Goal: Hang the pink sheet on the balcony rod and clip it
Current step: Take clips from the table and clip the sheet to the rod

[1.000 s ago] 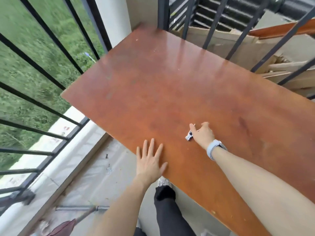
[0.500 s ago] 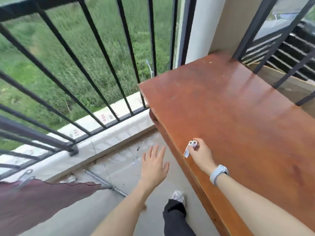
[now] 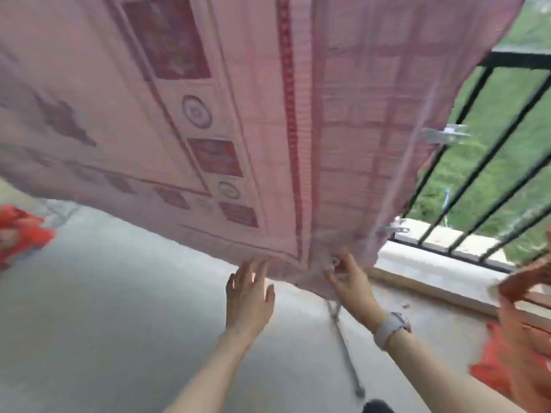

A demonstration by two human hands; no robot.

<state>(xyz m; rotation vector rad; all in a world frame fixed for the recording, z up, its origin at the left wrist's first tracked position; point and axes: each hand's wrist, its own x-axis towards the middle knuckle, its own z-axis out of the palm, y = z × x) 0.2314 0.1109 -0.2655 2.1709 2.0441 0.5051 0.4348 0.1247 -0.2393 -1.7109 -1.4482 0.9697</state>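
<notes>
Balcony floor is plain grey concrete and takes up most of the lower left, with a bit of red-orange cloth bunched at the far left edge, pretty blurry. Above all that hangs the pink sheet, spread wide across the top of the view, printed with darker red squares, little circles and a long red stripe running down it; its bottom hem sags toward the middle. Left hand is up at that hem with fingers fairly straight and spread, fingertips touching the fabric edge, not really gripping anything as far as I can see. Just to the right of it the right hand has its fingers curled in, pinching a small metal clip right against the bottom edge of the sheet, pale watch on that wrist. Under the right hand a thin metal rod slants down to the floor. Going right, two more metal clips are on the sheet's right edge, one higher up and one lower. Behind them is the black balcony railing with green grass beyond it and a pale ledge at its base. At the far right edge there's a blurred orange-red shape, can't tell what it is.
</notes>
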